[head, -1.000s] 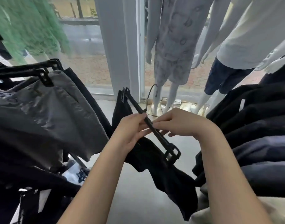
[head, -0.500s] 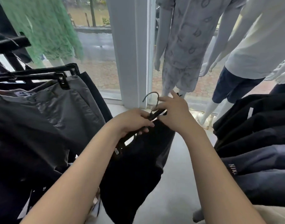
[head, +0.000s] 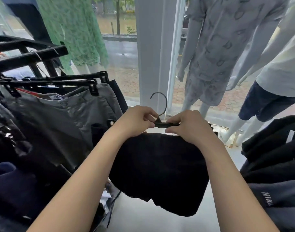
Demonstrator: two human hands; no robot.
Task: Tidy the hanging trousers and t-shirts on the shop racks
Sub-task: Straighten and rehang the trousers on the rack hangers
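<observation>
A black clip hanger with a curved metal hook pointing up is held level in front of me. Black trousers hang from it, folded down toward the floor. My left hand grips the hanger bar just left of the hook. My right hand pinches the bar on the right side, thumb underneath. Grey trousers hang on black clip hangers on the rack at the left. Dark tops hang on the rack at the right.
Two dressed mannequins stand in the window ahead, beside a white pillar. A green lace garment hangs at the upper left. Black rack bars jut out at the left. A grey floor aisle runs between the racks.
The hanger turned from slanted to level, hook up, and the black trousers now hang straight below it. Both hands shifted to either side of the hook. My view rose slightly.
</observation>
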